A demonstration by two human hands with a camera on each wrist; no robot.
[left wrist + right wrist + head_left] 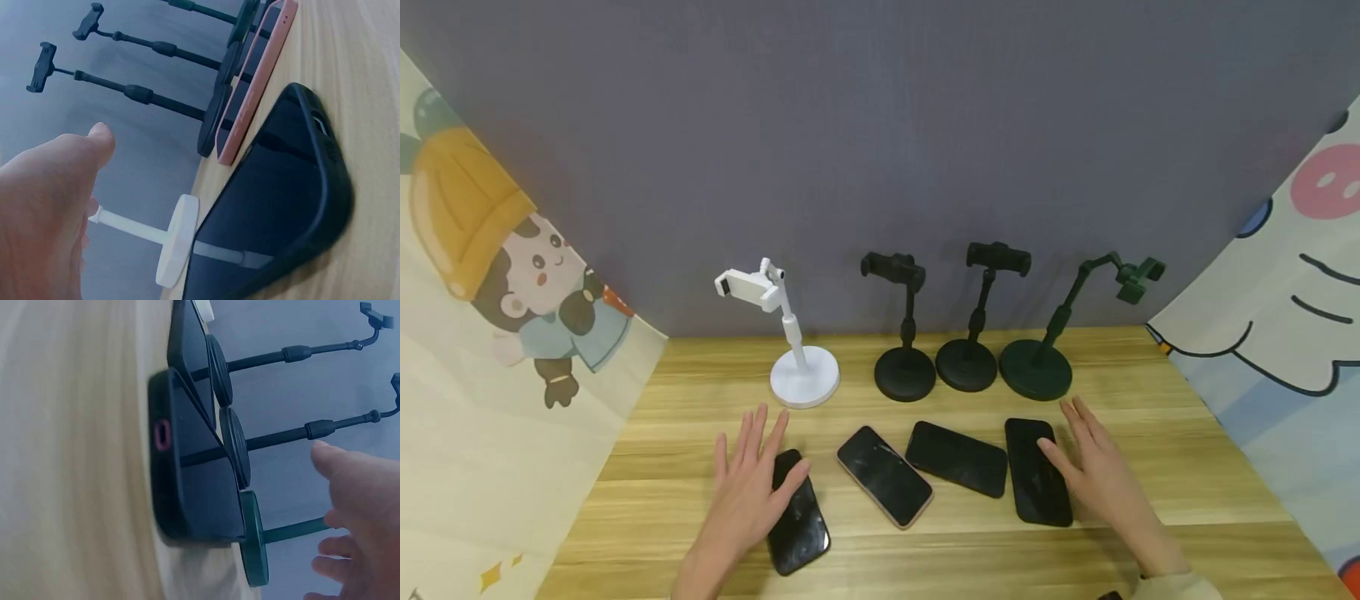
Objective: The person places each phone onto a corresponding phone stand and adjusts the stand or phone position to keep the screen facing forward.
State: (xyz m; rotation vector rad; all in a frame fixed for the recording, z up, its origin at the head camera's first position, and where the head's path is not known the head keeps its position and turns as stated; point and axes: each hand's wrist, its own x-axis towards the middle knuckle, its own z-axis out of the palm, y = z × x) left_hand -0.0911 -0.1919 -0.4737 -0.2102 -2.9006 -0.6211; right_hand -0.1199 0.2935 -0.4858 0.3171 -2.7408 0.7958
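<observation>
My left hand [747, 492] is spread with straight fingers over the left side of a black phone [800, 525]; the left wrist view shows a gap between thumb and phone. On the other side, my right hand [1097, 467] hovers by the right edge of another black phone [1037, 475], fingers extended and holding nothing. Between them lie a phone with a pink edge [885, 477] and a dark phone [957, 458] turned sideways. Behind the phones stand a white phone stand [805, 375], two black phone stands [905, 373] [967, 364] and a dark green phone stand [1036, 368].
The wooden table [700, 367] backs onto a grey panel [880, 150]. Cartoon-printed cloths hang at the left [602, 400] and right [1262, 308]. The stands' clamps rise above the table along its back edge.
</observation>
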